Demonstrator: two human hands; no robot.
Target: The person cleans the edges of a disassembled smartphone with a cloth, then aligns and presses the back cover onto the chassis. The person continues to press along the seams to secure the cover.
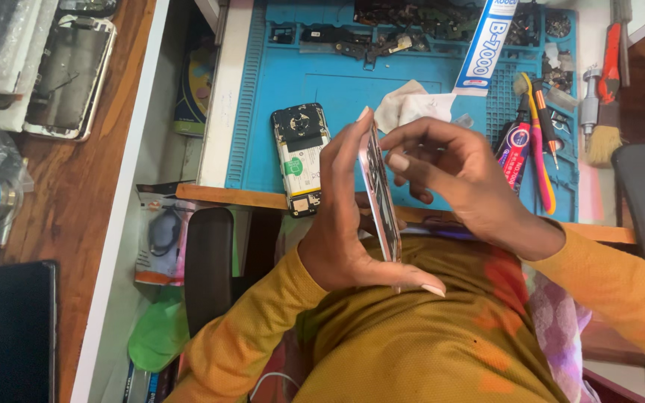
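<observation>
L hand (341, 224) wrapped round a phone frame (382, 195), held edge-on to cam: thumb along lower end, fingertips at upper end, palm behind it. R hand (460, 175) half curled, fingers bent onto the frame's far face; contact spot hidden by the frame itself, so can't tell whether R pinches or only touches. Frame sits above lap, just in front of blue mat (412, 160), near its front edge. Frame's face not visible; only thin pale rim w/ dark bits.

On mat, just left of L hand: opened phone (301, 158), insides up, lower end over the mat edge. White cloth (410, 106) behind hands, partly covered. Glue tube (487, 46) cut off at top. Pliers (539, 145), brush (605, 123) at right. Small parts along mat's back, too small to ID. Dark slab (15, 328) lower left, partly cut off.
</observation>
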